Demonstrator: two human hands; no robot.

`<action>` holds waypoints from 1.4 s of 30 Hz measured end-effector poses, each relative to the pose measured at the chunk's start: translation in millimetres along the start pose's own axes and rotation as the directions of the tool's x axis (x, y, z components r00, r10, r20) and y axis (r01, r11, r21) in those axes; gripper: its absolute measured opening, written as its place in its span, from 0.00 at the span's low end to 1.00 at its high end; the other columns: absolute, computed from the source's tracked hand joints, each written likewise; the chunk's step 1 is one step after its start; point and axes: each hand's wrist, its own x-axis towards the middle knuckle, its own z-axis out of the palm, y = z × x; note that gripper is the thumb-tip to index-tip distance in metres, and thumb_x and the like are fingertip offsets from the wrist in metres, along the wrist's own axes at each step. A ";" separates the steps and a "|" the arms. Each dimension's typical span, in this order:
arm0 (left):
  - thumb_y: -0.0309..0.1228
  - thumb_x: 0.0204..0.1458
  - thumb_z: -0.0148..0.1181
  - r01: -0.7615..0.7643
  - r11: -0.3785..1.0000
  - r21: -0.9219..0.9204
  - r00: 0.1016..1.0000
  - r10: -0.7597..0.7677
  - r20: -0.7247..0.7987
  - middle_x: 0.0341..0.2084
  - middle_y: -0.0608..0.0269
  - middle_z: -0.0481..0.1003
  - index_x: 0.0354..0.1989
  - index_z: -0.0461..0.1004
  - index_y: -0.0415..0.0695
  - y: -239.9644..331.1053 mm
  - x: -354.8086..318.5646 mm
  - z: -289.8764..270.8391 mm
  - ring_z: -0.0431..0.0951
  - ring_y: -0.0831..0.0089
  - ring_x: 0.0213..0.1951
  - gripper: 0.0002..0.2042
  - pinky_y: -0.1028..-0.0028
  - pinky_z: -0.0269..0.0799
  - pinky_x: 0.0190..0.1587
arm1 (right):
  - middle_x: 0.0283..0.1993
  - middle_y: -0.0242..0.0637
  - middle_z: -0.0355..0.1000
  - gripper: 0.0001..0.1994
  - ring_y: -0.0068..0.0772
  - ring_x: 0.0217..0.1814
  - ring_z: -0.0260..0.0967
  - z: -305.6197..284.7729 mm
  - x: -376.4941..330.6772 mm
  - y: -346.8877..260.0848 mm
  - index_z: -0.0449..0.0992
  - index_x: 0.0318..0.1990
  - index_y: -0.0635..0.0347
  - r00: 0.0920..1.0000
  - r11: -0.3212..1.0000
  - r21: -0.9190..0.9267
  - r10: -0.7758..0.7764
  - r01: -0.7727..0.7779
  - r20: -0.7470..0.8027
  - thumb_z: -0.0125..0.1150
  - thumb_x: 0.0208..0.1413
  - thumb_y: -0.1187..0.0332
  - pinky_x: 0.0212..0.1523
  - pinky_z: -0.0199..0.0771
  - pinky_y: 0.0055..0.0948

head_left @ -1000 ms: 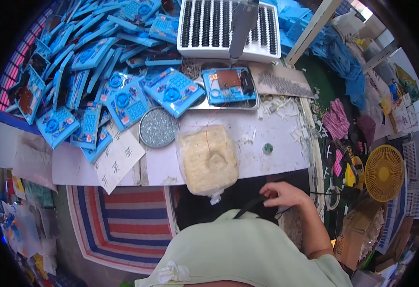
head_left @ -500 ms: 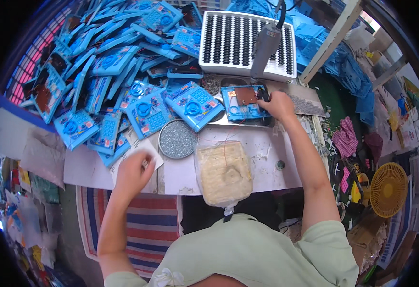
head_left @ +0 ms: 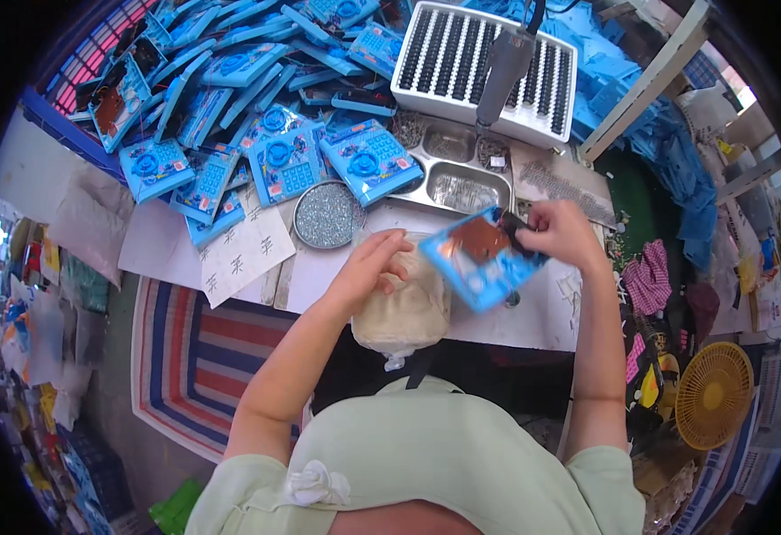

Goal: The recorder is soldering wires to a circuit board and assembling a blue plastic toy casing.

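Blue blister card (head_left: 482,259) gripped by right-hand fingers (head_left: 561,234) at its upper right corner, tilted toward the face for inspection. Left-hand fingers (head_left: 374,264) loosely curled, grasping nothing, hovering just left of the card over a pale cushion (head_left: 404,312). Pile of matching cards (head_left: 256,134) beyond on the table (head_left: 319,267).

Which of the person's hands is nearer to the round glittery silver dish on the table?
The left. The left hand hovers just right of the round glittery silver dish, over a beige padded bag. The right hand is farther right, holding a blue blister-pack card.
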 end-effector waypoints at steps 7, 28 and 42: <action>0.31 0.61 0.60 -0.029 0.997 0.074 0.943 0.002 0.334 0.56 0.58 0.74 0.67 0.63 0.37 -0.6 -54.1 4.7 0.75 0.74 0.55 0.27 0.68 0.71 0.59 | 0.43 0.36 0.76 0.22 0.32 0.43 0.75 53.8 -46.6 -40.1 0.78 0.46 0.58 0.823 0.869 0.302 -0.183 0.391 -0.538 0.72 0.47 0.54 0.41 0.73 0.29; 0.31 0.54 0.66 -0.194 0.387 0.901 0.875 0.483 -0.019 0.23 0.60 0.71 0.64 0.69 0.43 -45.5 -62.4 -43.4 0.73 0.67 0.23 0.28 0.67 0.68 0.28 | 0.28 0.45 0.77 0.18 0.53 0.33 0.77 167.1 -6.7 -57.5 0.67 0.48 0.56 0.994 0.996 0.004 -0.094 0.094 -0.057 0.64 0.58 0.57 0.33 0.74 0.51; 0.34 0.45 0.73 -0.562 0.169 0.810 0.771 0.461 0.439 0.56 0.54 0.69 0.51 0.81 0.51 -70.7 -38.5 -30.4 0.70 0.53 0.53 0.21 0.60 0.69 0.54 | 0.28 0.44 0.78 0.17 0.53 0.33 0.78 130.2 -12.6 -32.7 0.74 0.40 0.55 0.997 0.997 -0.063 0.053 -0.050 0.055 0.65 0.55 0.52 0.33 0.75 0.50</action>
